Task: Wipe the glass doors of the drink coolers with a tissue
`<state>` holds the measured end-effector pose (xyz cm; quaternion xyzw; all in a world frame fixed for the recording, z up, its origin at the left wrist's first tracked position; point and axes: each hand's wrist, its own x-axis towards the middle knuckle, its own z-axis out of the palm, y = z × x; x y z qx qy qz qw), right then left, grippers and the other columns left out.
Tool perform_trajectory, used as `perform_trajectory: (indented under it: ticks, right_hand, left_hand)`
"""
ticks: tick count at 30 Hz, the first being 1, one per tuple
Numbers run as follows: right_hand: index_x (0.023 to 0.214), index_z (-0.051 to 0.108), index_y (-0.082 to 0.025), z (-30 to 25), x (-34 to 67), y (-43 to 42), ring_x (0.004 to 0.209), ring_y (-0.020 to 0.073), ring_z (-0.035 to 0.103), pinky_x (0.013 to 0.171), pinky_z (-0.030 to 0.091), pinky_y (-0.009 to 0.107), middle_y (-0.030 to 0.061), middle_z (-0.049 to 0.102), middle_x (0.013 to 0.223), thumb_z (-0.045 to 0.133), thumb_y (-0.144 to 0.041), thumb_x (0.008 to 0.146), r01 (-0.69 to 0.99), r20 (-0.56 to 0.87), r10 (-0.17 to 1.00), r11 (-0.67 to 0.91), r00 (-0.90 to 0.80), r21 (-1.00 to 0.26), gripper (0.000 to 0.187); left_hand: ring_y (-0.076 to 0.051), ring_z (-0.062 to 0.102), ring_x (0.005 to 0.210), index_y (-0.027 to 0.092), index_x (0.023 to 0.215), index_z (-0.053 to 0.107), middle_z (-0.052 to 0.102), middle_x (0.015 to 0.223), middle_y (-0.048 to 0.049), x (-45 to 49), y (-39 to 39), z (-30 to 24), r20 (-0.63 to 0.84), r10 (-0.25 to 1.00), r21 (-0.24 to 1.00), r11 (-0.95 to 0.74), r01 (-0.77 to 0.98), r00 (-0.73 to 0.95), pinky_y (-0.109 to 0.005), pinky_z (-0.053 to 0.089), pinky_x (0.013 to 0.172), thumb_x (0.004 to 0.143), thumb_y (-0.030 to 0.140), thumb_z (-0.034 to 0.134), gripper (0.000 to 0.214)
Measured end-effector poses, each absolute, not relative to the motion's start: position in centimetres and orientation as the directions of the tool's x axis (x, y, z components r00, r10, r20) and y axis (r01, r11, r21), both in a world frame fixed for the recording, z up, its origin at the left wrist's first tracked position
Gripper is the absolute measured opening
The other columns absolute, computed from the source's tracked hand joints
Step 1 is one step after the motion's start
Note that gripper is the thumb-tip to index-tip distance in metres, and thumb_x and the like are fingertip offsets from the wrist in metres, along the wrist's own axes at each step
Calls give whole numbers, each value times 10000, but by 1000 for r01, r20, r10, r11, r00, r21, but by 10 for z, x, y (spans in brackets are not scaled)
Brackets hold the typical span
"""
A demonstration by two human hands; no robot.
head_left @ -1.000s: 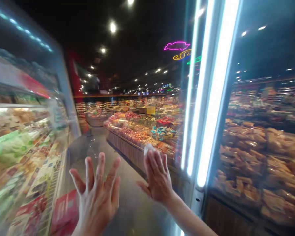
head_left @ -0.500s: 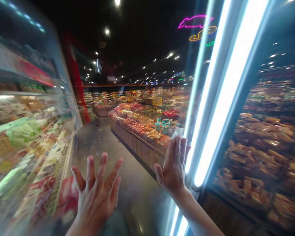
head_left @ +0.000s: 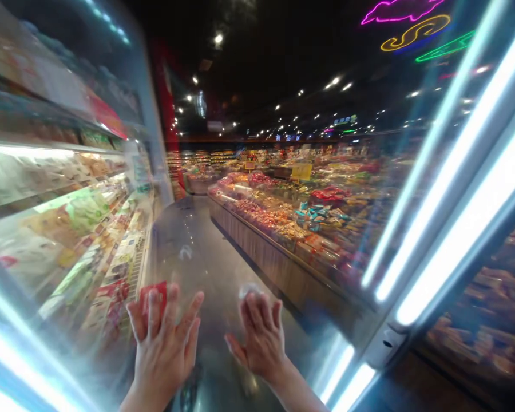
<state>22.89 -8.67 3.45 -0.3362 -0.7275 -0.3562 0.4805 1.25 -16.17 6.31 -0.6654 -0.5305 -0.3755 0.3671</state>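
My left hand is raised with its fingers spread, palm turned away from me. Nothing shows in its grip. To its right, my right hand is up too, its fingers close together and its thumb out to the side. A small whitish cloth peeks out past those fingertips; most of it is hidden behind the hand. Both palms face what looks like a clear glass pane, judging by the reflections; whether they touch it I cannot tell. Behind the left fingers shows a red patch.
Bright light tubes and a metal frame piece slant along the right. Lit shelves of packaged goods line the left. Beyond lie a grey floor, a wood-sided bin of wrapped goods, and neon signs.
My right hand has moved left and down with the whitish cloth, away from the light tubes. My left hand is slightly lower. The view has turned, and light tubes now show at lower left.
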Motion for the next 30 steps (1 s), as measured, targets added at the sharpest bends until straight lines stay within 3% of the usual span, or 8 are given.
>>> perform_trajectory:
  ticks: [2,5,7,12,17,22,28,30]
  right_hand:
    - [1655,94,-78,34,206,-92,1618,281,4,1323,-12,482,67,32,1743,481,-466,973,799,924,122,550,-363,242,875]
    - [1661,78,-99,38,182,-96,1611,352,-1,1294,108,631,111,124,1732,539,-447,950,861,946,217,498,-242,106,916]
    - [1660,69,-89,37,165,-100,1607,373,-4,1279,154,649,126,130,1731,550,-431,947,875,940,259,479,-221,74,925]
    - [1652,111,-83,36,105,-115,1618,252,16,1324,5,447,51,64,1731,486,-514,981,735,884,98,603,-456,312,882]
    - [1647,101,-64,73,62,-121,1612,275,-30,1319,-55,495,84,140,1704,530,-508,972,779,902,120,560,-415,284,915]
    - [1618,300,-124,101,44,-119,1616,218,36,1337,-21,429,28,230,1694,457,-524,1013,507,653,-63,576,-755,641,743]
    - [1638,96,-55,198,19,-120,1612,243,71,1323,247,502,71,266,1679,441,-601,994,545,683,-92,530,-725,650,913]
    - [1637,54,-47,224,11,-121,1607,243,115,1310,297,482,70,252,1685,432,-636,989,448,600,-148,533,-786,718,953]
  left_hand:
    - [-282,-15,1618,444,1605,206,40,1745,40,-7,-168,61,887,439,-82,-155,985,143,-608,-45,1302,904,305,696,867]
    - [-296,-44,1614,447,1609,176,37,1746,35,-34,-177,59,879,463,-58,-140,988,117,-633,-72,1289,906,297,694,886]
    - [-323,-42,1610,451,1609,168,66,1745,24,-52,-181,57,882,460,-42,-136,990,101,-662,-78,1277,895,286,703,907]
    - [-336,39,1611,443,1610,189,73,1742,11,-97,-191,53,891,445,-47,-106,993,89,-637,2,1301,881,264,704,910]
    - [-342,-15,1607,440,1614,173,25,1744,0,-135,-199,51,900,432,-19,-88,996,56,-665,14,1292,888,204,681,917]
    - [-358,-26,1592,403,1627,101,52,1737,-38,-158,-203,51,917,399,68,-74,995,-33,-710,95,1277,880,105,635,965]
    - [-347,-39,1591,365,1634,143,-39,1737,-36,-169,-203,85,952,304,73,-94,993,-41,-668,65,1295,906,101,604,901]
    - [-337,-30,1600,352,1637,137,-34,1742,-41,-169,-202,104,964,266,43,-99,994,-15,-637,32,1304,908,117,610,900]
